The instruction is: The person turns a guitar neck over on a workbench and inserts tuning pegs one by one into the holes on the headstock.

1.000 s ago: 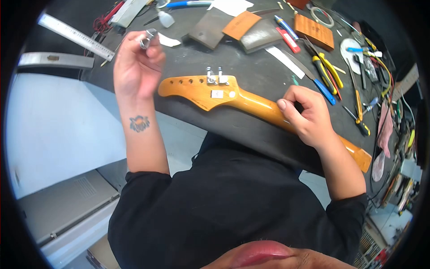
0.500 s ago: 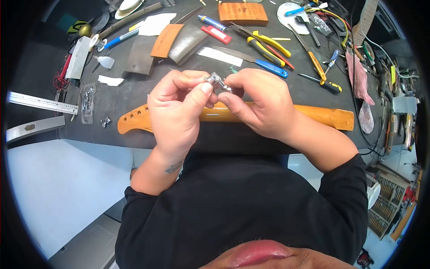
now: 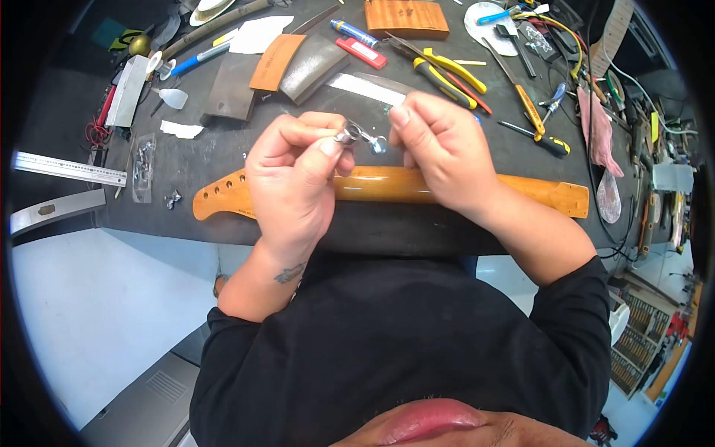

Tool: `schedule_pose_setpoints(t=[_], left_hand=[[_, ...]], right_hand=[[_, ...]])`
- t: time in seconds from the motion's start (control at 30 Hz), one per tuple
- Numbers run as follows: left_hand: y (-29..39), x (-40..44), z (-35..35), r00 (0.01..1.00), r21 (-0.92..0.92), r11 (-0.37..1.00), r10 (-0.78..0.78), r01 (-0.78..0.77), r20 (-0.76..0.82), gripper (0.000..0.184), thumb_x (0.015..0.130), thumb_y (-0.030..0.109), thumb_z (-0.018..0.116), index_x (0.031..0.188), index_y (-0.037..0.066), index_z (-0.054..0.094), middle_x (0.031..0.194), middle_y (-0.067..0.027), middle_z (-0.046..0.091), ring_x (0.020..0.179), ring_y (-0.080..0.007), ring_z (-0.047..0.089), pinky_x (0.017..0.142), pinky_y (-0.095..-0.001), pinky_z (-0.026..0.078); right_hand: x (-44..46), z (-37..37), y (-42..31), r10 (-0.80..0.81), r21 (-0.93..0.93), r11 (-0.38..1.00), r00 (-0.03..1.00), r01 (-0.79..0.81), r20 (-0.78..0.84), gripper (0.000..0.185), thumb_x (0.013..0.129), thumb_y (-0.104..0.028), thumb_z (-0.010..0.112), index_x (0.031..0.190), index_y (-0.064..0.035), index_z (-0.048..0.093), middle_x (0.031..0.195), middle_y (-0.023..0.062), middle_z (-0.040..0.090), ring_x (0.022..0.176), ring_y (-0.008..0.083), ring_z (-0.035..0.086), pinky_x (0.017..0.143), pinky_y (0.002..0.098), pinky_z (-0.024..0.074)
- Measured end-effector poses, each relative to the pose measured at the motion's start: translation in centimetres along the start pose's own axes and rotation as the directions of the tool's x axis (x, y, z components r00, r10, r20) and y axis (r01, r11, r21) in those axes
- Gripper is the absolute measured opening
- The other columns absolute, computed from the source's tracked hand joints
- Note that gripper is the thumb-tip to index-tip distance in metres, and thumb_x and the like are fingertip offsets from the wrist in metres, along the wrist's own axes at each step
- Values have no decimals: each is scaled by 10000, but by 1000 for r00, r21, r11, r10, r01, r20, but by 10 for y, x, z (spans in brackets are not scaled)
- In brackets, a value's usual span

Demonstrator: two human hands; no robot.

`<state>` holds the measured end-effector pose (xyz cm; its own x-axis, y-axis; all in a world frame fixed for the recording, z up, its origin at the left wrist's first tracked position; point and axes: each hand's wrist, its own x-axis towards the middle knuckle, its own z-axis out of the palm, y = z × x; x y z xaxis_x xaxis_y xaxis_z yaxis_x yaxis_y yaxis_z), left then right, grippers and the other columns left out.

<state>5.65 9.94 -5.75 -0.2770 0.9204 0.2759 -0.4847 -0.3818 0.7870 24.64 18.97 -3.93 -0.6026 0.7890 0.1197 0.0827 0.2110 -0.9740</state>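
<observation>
Left hand (image 3: 290, 173) pinches a metal tuner (image 3: 378, 144); right hand (image 3: 447, 151) — thumb and forefinger together — sits just beside. Both partly block the guitar neck (image 3: 383, 185) below. Beyond: steel block (image 3: 315, 68), pliers (image 3: 441, 83), wooden block (image 3: 407, 20).

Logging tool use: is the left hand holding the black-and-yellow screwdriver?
No, the left hand pinches a metal tuning machine, while the black-and-yellow screwdriver lies on the workbench.
</observation>
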Motion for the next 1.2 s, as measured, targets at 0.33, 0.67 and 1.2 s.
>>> schedule_pose_setpoints(t=[0.33,0.67,1.2], left_hand=[[-5,-3,-1,993,-101,993,-45,56,105,59,1026,-14,706,1055,-5,655,1142,-191,716,918,-192,693,830,-333,576],[-2,-12,-3,995,324,942,66,-86,72,89,1043,-23,686,1085,6,614,1180,-172,689,1026,-181,698,918,-338,591],[13,-5,8,975,332,943,-98,26,202,484,962,-97,745,1433,-34,654,1189,-82,679,1021,-127,677,920,-280,577]], right_hand=[[-4,1,0,-276,18,961,960,275,57,174,991,-169,818,1014,-10,752,853,57,731,738,128,666,654,303,519],[0,-4,-3,-556,-286,779,826,558,95,118,986,-104,792,998,8,754,807,87,708,703,181,662,636,313,508],[3,-7,-3,253,510,753,899,-414,357,387,1143,-336,581,885,-55,647,657,-21,539,569,77,457,549,256,389]])
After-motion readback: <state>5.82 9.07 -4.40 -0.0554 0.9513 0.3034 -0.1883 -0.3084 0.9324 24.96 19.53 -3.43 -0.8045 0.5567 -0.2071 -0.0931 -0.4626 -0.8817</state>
